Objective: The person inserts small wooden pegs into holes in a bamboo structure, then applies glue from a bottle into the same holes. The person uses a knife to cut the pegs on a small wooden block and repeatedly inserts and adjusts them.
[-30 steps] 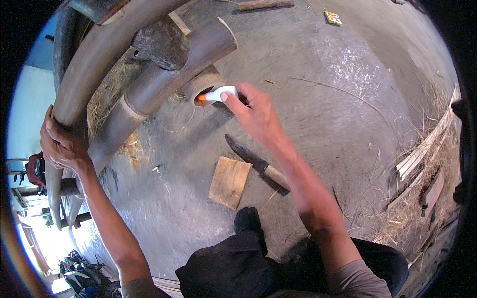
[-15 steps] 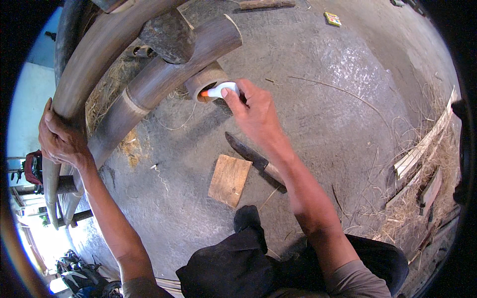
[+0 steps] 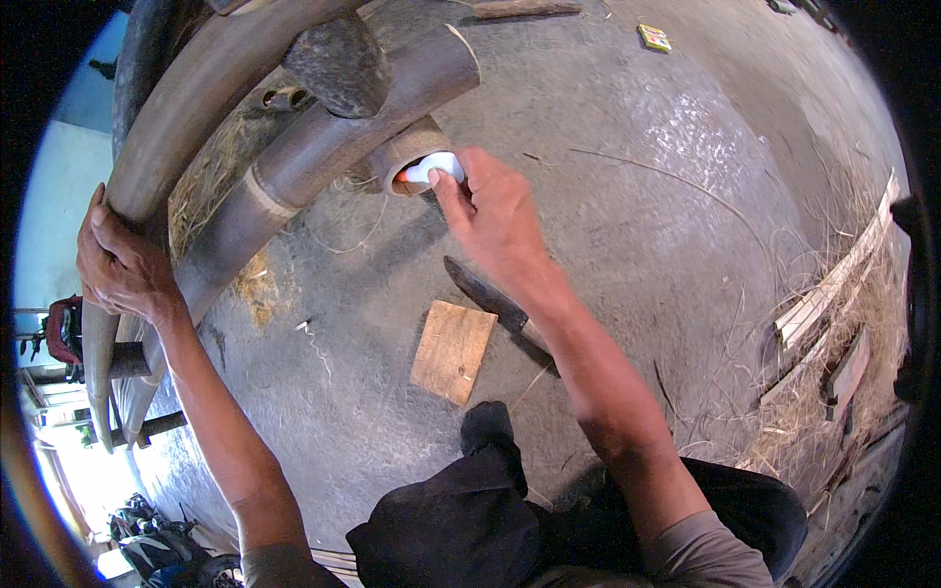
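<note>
In my right hand (image 3: 495, 211) is a small white glue bottle (image 3: 438, 168) with an orange tip. Its tip points into the open end of a short bamboo piece (image 3: 394, 160), which sticks out from under a thick dark bamboo pole (image 3: 323, 147). My left hand (image 3: 127, 257) is wrapped round another large bamboo pole (image 3: 186, 113) at the left; part of its fingers is hidden behind the pole. A dark, blunt bamboo end (image 3: 338, 67) crosses between the two poles.
A knife (image 3: 487, 297) with a dark blade lies on the concrete floor beside a square wooden board (image 3: 453, 353). Bamboo strips (image 3: 833, 274) and fibre shavings are heaped at the right. A small yellow packet (image 3: 654, 38) lies far off. A motorbike (image 3: 162, 549) stands at lower left.
My right hand has shifted slightly up and left, and the bottle's orange tip sits a little deeper in the bamboo opening. My left hand stays on its pole.
</note>
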